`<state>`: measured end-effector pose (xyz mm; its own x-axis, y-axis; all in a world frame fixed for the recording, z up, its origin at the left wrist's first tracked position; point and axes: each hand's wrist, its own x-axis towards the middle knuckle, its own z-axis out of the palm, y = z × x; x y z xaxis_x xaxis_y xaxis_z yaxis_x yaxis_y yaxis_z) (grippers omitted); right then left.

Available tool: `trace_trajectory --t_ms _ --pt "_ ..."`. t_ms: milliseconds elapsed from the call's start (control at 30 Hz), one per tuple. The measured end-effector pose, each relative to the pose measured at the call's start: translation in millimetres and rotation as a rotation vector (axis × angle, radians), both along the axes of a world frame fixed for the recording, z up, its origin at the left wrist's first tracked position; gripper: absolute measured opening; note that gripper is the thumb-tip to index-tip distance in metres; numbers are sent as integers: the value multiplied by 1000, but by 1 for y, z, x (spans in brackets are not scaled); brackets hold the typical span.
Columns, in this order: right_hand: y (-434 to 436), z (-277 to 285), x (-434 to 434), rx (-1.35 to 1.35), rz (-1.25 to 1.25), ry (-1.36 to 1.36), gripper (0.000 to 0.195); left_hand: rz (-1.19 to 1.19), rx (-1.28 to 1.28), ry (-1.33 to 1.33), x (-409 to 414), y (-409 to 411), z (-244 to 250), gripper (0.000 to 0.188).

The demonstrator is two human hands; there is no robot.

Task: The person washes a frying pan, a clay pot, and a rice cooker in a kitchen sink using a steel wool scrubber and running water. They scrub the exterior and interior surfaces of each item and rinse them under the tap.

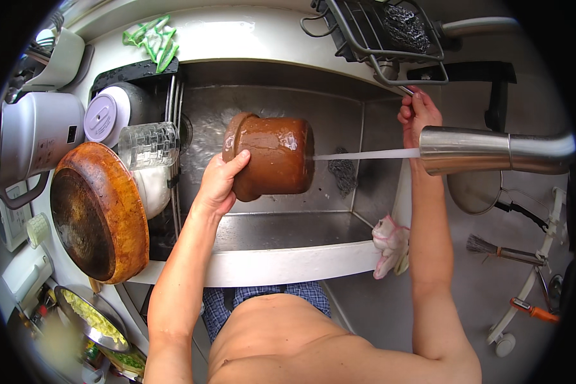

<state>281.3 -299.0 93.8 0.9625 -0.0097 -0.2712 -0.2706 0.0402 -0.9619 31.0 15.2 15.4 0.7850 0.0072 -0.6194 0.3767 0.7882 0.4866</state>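
My left hand grips a brown glazed ceramic pot near its wide rim, with the thumb on the outer wall. The pot is held over the stainless-steel sink, its rim towards the left and its base towards the right. From the metal faucet spout a stream of water strikes the base. Up at the right, my right hand has its fingers on the thin faucet lever. Inside the sink, near the stream, sits a steel wool scrubber.
Left of the sink, a rack holds a glass, bowls and a browned pan. A wire caddy with steel wool stands behind the faucet. One cloth lies on the back ledge; another hangs over the front corner.
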Motion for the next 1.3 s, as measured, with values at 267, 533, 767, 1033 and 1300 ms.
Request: trace_trajectory --t_ms 267,533,767,1033,1300 --pt "4 -2 25 -83 -27 -45 22 183 -177 -51 -11 6 32 54" --pt "1 1 -20 -139 91 128 32 -475 1027 -355 4 -1 139 16" --pt "-11 -22 -82 -135 239 259 36 -631 1934 -581 21 4 146 8" --pt "-13 -41 -134 -249 309 405 30 -721 2208 -598 73 48 154 5" --pt "20 -53 -182 -303 485 477 29 -581 2394 -622 125 83 121 3"
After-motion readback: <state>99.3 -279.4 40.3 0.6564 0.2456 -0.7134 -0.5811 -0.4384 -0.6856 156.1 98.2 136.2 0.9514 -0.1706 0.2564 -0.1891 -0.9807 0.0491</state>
